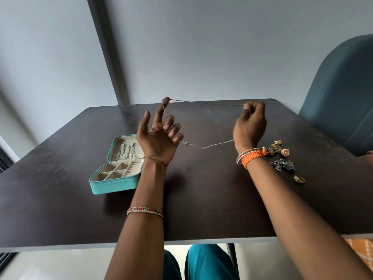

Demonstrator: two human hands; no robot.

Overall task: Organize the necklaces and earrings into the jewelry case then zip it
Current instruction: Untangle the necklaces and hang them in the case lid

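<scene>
- The person's left hand is raised palm-up and spread, index finger straight up; a thin silver beaded chain necklace is looped over that fingertip, and the lower strand seems caught by the curled outer fingers.
- The right hand is curled closed, pinching the necklace's other end between thumb and fingertips, well apart from the left, so the chain hangs taut above the dark brown wooden table — probably stretched to keep it from tangling before storage.
- The open teal zip-around jewelry case sits on the table just beside the left wrist; its lid already holds hanging chains, while the cream divided compartments look empty.
- A small cluster of gold and dark ornate earrings lies beside the right wrist, near a gold ring, still to be packed.
- Judged from this, the task is at an early-to-middle stage; zipping remains.
</scene>
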